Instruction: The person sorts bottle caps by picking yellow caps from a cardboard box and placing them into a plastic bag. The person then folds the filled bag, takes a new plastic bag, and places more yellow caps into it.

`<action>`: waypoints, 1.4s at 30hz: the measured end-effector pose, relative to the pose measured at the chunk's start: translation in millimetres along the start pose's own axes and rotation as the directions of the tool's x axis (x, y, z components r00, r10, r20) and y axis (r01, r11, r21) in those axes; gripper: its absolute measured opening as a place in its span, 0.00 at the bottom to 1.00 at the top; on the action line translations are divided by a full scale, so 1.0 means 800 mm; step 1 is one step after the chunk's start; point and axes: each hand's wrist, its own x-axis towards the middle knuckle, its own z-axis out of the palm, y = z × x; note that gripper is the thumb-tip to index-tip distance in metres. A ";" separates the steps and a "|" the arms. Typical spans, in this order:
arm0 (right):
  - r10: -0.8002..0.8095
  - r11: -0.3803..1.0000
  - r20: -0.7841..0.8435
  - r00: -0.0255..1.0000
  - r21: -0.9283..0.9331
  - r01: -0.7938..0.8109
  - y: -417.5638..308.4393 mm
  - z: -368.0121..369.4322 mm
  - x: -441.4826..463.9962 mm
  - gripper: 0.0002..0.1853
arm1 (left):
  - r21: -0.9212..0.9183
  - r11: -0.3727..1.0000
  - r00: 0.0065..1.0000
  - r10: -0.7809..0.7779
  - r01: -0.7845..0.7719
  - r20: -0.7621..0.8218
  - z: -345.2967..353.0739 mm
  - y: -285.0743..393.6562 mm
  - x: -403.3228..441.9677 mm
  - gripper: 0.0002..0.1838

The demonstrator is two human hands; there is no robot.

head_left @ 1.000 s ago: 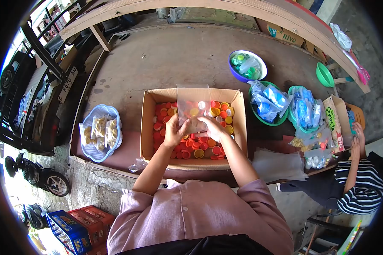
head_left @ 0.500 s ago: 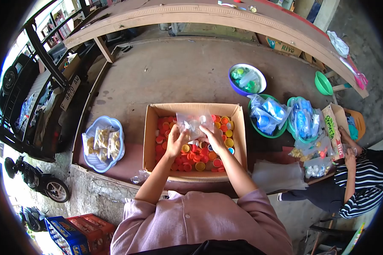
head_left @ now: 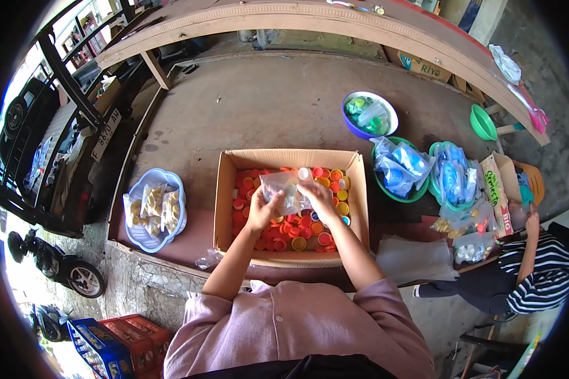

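Over the open cardboard box (head_left: 354, 172), both my hands grip a clear plastic bag (head_left: 279, 184). My left hand (head_left: 262, 211) pinches its left side between thumb and fingers. On the other side my right hand (head_left: 320, 202) is closed on the bag, with a whitish cap (head_left: 305, 173) showing at its fingertips. Whether that cap lies inside the bag I cannot tell. Pale round shapes show through the plastic. Below, many loose bottle caps (head_left: 281, 242), mostly red with some yellow, orange and blue ones, cover the box's floor.
At left stands a pale blue basket (head_left: 182, 221) with bagged caps. To the right are a purple bowl (head_left: 395, 120), green basins (head_left: 385, 193) of blue bags, and flat plastic bags (head_left: 416, 259). A person in a striped top (head_left: 550, 268) works at far right.
The bag and my hands have shifted slightly, and the whitish cap now shows more clearly by my right fingertips. The other person's hands have moved beside the small carton.
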 end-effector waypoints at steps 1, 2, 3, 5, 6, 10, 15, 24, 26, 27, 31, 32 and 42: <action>0.006 1.000 -0.003 1.000 0.004 -0.006 -0.003 0.004 -0.006 0.18 | -0.036 0.999 0.999 -0.039 0.038 -0.019 0.000 -0.001 0.000 0.08; -0.083 0.995 -0.048 0.995 0.057 0.085 -0.009 0.009 -0.009 0.16 | -0.074 0.995 0.997 -0.073 0.070 -0.035 0.000 -0.001 0.003 0.07; -0.165 0.979 -0.097 0.981 0.105 0.175 -0.012 0.013 -0.012 0.13 | -0.073 0.995 0.996 -0.077 0.075 -0.033 -0.002 -0.002 0.003 0.07; -0.170 0.977 -0.086 0.982 0.112 0.179 -0.019 0.014 -0.013 0.11 | -0.114 0.977 0.983 -0.185 0.183 -0.006 -0.009 -0.003 0.005 0.08; -0.176 0.976 -0.072 0.982 0.117 0.183 -0.020 0.013 -0.013 0.10 | -0.135 0.962 0.971 -0.238 0.237 0.009 -0.011 -0.005 0.006 0.09; -0.148 0.986 0.028 0.989 0.085 0.145 0.003 -0.001 -0.003 0.09 | -0.384 0.897 0.964 -0.259 0.220 -0.054 -0.015 -0.017 0.017 0.07; -0.074 0.997 -0.188 0.979 0.024 0.079 -0.003 0.009 -0.005 0.16 | -0.348 0.904 0.944 -0.307 0.251 -0.118 -0.021 -0.032 0.022 0.08; -0.410 0.746 -0.138 0.902 -0.619 0.244 0.045 -0.015 0.023 0.17 | 0.019 0.981 0.954 -0.185 0.195 -0.235 -0.031 -0.039 0.021 0.13; -0.279 0.937 -0.160 0.947 -0.262 0.232 0.037 -0.011 0.021 0.13 | -0.027 0.988 0.969 -0.154 0.151 -0.196 -0.032 -0.034 0.020 0.14; -0.248 0.962 -0.137 0.959 -0.149 0.228 0.033 -0.012 0.020 0.12 | -0.006 0.995 0.978 -0.103 0.103 -0.184 -0.032 -0.032 0.019 0.13; -0.264 0.963 -0.126 0.956 0.026 0.269 0.012 -0.003 0.012 0.10 | -0.075 0.997 0.971 -0.037 0.020 -0.235 -0.022 -0.015 0.020 0.09; -0.282 0.953 -0.166 0.945 0.065 0.296 0.006 -0.001 0.009 0.08 | -0.076 0.997 0.971 -0.039 0.021 -0.235 -0.017 -0.011 0.020 0.09; -0.395 0.882 -0.329 0.858 0.124 0.455 0.000 -0.011 0.018 0.05 | 0.209 0.977 0.997 0.029 -0.043 0.071 -0.026 -0.019 0.017 0.10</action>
